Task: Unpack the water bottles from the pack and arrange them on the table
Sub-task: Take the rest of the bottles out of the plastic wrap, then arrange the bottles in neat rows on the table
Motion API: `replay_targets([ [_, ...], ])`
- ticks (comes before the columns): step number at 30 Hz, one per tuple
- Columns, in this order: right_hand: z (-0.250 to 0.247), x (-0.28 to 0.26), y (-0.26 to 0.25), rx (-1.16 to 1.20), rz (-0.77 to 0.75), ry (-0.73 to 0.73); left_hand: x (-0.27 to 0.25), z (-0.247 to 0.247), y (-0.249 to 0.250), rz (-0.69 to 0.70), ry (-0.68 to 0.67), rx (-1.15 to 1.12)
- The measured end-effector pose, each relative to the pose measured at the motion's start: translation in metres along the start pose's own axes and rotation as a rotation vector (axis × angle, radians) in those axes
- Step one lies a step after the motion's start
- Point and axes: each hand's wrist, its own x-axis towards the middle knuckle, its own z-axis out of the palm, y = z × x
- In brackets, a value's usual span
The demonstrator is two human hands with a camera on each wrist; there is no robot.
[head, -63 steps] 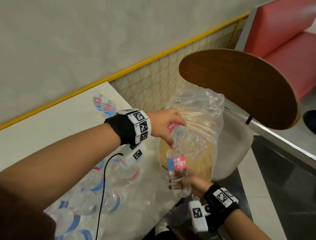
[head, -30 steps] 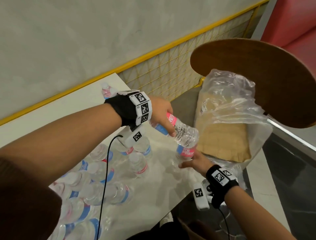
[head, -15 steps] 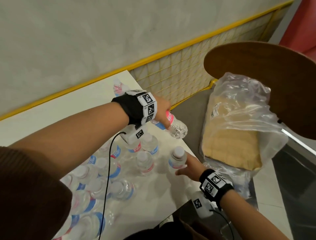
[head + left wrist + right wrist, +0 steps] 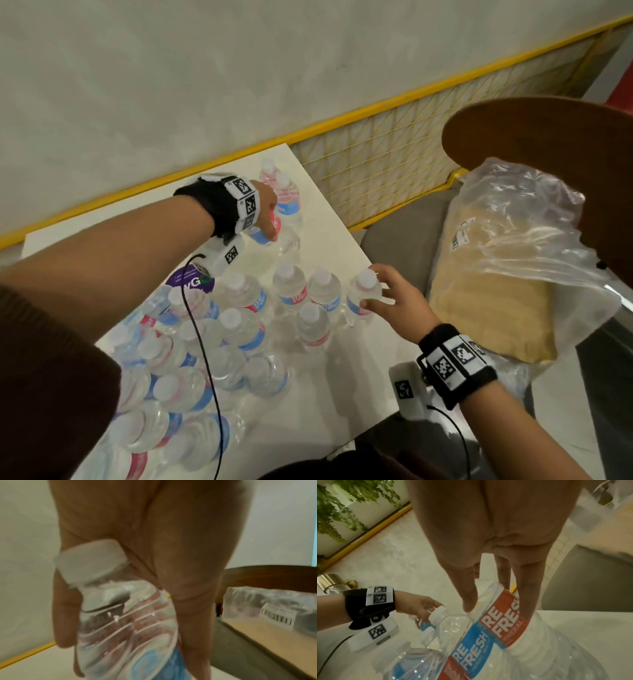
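Observation:
Several clear water bottles (image 4: pixel 236 329) with red and blue labels stand on the white table (image 4: pixel 329 383). Over the far corner, my left hand (image 4: pixel 269 222) grips a tilted bottle (image 4: pixel 284 240) by its upper part; its white cap and neck (image 4: pixel 92 561) lie against the palm. My right hand (image 4: pixel 371 287) pinches the neck and shoulder of an upright bottle (image 4: pixel 354 310) at the right end of a row, thumb and fingers on its label (image 4: pixel 501 622). The torn plastic pack (image 4: pixel 513 219) with its cardboard tray (image 4: pixel 493 301) lies on a chair to the right.
Two more bottles (image 4: pixel 286 195) stand at the far corner, just behind my left hand. The table's right edge is close to the right-hand bottle. A wooden chair back (image 4: pixel 548 137) and a yellow mesh rail (image 4: pixel 394 154) lie beyond. A black cable (image 4: pixel 202 342) hangs over the bottles.
Both hands carried bottles from the pack to the table. The right one now stands upright at the row's end; the left hand has moved its bottle toward the far corner.

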Motion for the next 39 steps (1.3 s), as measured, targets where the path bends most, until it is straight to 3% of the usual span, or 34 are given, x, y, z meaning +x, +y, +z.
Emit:
replay_targets([
  [7,0.009,0.027,-0.006,-0.004,0.005,0.038,0.043,0.053,-0.015,0.039,-0.110,0.087],
  [13,0.004,0.050,-0.008,-0.106,0.067,-0.052,0.009,0.036,-0.014,0.104,-0.165,-0.038],
  [18,-0.006,0.070,-0.025,-0.311,0.073,-0.055,0.010,0.046,-0.026,0.149,-0.125,-0.079],
  [27,0.006,0.116,-0.054,-0.413,0.108,-0.195,0.011,0.061,-0.042,0.150,-0.157,-0.149],
  [33,0.011,0.135,-0.083,-0.554,0.119,-0.211,0.019,0.071,-0.042,0.155,-0.072,-0.133],
  [39,0.026,0.153,-0.101,-0.775,0.060,-0.241,0.022,0.069,-0.043,0.169,-0.073,-0.070],
])
